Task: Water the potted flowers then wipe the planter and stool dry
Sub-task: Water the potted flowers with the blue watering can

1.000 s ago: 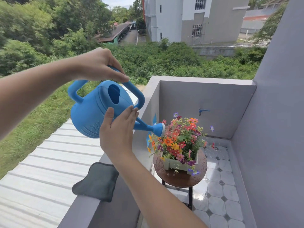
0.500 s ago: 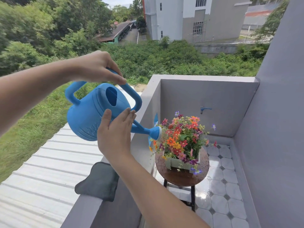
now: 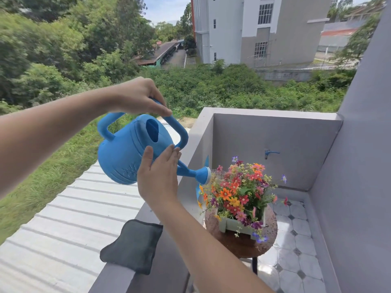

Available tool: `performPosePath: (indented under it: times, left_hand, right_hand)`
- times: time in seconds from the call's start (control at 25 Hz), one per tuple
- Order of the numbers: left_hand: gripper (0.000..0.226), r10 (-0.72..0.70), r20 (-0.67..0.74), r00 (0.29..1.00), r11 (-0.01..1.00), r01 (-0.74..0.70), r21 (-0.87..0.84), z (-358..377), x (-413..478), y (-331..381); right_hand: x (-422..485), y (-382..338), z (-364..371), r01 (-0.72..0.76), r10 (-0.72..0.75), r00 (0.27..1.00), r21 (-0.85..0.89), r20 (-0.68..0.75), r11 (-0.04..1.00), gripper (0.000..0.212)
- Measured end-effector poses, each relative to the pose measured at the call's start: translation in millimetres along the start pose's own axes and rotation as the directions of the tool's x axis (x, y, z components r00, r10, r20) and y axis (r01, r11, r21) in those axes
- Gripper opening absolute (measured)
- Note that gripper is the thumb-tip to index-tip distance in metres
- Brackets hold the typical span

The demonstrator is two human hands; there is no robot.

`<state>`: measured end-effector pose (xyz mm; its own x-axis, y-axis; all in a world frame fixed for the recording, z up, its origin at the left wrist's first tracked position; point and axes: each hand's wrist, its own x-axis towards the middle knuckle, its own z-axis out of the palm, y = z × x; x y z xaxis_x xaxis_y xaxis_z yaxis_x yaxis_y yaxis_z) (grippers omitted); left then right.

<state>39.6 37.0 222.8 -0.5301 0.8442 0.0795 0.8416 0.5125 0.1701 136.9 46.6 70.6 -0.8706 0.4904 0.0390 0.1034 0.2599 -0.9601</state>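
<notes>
My left hand grips the top handle of a blue watering can, which is tilted with its spout rose over the left side of the flowers. My right hand lies flat against the can's side, fingers straight. Fine water streams leave the rose. The colourful flowers stand in a pale green planter on a round brown stool, whose top is speckled with drops.
A dark grey cloth lies draped on the balcony's grey parapet. A blue tap sticks out of the back wall. The tiled floor looks wet. A grey wall closes the right side; a corrugated roof lies beyond the parapet.
The can and both hands keep nearly the same pose over the flowers; the view has shifted slightly. Watering goes on.
</notes>
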Motion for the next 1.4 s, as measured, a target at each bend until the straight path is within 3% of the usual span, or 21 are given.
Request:
performPosePath:
  times: [0.24,0.48,0.72,0.96,1.16,1.4]
  left_hand:
    - [0.019,0.068,0.054,0.996,0.997,-0.066,-0.034,9.1,9.7,10.0]
    - [0.019,0.077,-0.003,0.997,0.995,-0.077,-0.060,7.2,29.3,21.5]
    - [0.024,-0.015,-0.061,0.998,0.998,0.012,-0.056,-1.0,37.6,6.0]
    - [0.022,-0.100,0.008,0.995,0.995,0.100,-0.018,-2.3,30.6,-6.5]
    - [0.020,-0.080,0.092,0.993,0.996,0.084,-0.042,5.9,31.5,-4.8]
    - [0.017,-0.010,0.100,0.995,0.998,0.016,-0.055,12.2,47.3,9.8]
  right_hand:
    - [-10.7,7.4,-16.1,-0.032,0.029,0.998,-0.045,-0.064,0.998,0.074]
    - [8.2,9.9,-35.2,0.001,-0.013,0.990,-0.081,-0.138,0.997,0.073]
    - [35.1,4.3,-29.5,0.045,-0.048,0.994,-0.027,-0.101,0.999,0.073]
    - [30.2,-2.3,-11.3,0.002,-0.003,1.000,0.039,0.012,0.999,0.073]
    - [16.1,0.6,-12.0,-0.057,0.055,0.998,0.057,0.043,0.997,0.074]
    - [20.4,5.8,-28.3,-0.070,0.073,0.996,0.057,-0.047,0.996,0.074]
